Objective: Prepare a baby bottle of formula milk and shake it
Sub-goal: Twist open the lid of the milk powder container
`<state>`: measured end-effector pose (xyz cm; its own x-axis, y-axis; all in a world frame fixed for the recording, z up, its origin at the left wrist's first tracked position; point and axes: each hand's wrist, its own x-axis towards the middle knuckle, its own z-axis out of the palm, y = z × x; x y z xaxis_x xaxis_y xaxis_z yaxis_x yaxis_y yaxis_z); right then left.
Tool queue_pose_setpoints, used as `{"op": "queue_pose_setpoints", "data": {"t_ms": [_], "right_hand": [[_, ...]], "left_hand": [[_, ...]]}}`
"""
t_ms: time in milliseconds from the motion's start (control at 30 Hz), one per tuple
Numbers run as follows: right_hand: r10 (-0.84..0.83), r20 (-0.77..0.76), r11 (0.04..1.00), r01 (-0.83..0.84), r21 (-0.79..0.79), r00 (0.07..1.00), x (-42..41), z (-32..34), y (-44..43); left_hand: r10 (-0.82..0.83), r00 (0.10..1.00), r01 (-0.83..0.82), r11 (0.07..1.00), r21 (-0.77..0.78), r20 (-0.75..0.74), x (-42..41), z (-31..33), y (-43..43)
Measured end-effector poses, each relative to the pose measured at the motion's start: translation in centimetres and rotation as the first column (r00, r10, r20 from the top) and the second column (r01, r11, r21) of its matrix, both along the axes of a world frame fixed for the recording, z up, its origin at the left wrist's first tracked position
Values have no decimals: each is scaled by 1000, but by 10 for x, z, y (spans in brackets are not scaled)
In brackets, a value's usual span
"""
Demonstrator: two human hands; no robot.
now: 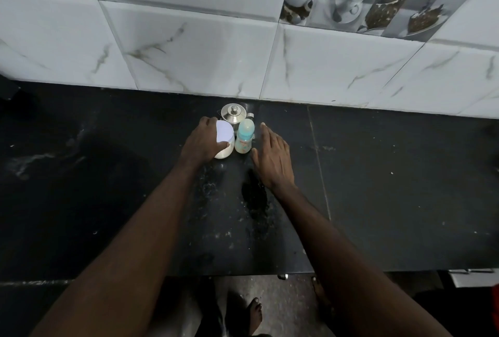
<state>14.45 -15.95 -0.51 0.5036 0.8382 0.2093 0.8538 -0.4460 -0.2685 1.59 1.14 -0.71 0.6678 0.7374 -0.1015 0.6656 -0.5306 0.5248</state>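
Observation:
A baby bottle (244,136) with a pale blue cap stands upright on the black counter (378,174), near the wall. Just left of it stands a white formula jar (225,138) with a white lid. My left hand (202,142) grips that jar from its left side, thumb across the front. My right hand (271,158) hovers just right of the bottle with fingers straight, not touching it. A small steel pot (233,112) with a knobbed lid stands behind both, against the wall.
White marble-look wall tiles (189,39) rise behind the counter. The counter's front edge runs across the lower frame, with a grey floor and my bare feet (255,315) below it. White powder specks lie on the counter between my arms.

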Motion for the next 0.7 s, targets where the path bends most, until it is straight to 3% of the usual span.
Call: {"op": "queue_pose_setpoints", "data": {"t_ms": [700], "right_hand": [[-13,-4,1000,13,22,1000,-4,13,-15]], "left_hand": [[-46,999,45,998,-45,-16,-40,3,-46]]}}
